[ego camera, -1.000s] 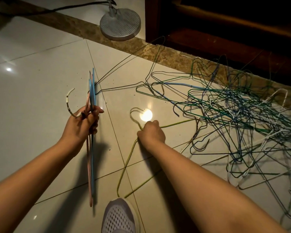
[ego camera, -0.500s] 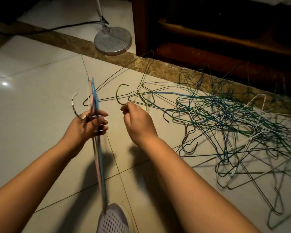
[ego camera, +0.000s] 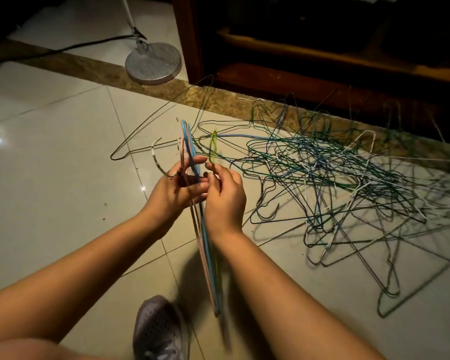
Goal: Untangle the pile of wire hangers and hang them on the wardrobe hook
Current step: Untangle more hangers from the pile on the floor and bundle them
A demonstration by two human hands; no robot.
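Now you're adding one freed hanger to the stack.
Your left hand (ego camera: 174,193) clamps the blue-pink bundle (ego camera: 207,255) at the necks, edge-on so the hooks line up; right hand (ego camera: 225,201) pinches the yellow hanger (ego camera: 213,149) beside it; tangled pile (ego camera: 335,178) on floor, right.

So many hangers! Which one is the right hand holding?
The yellow-green hanger, its hook sticking up above the right hand. The pink and blue bunch sits in the left hand; the tangled pile lies on the floor.
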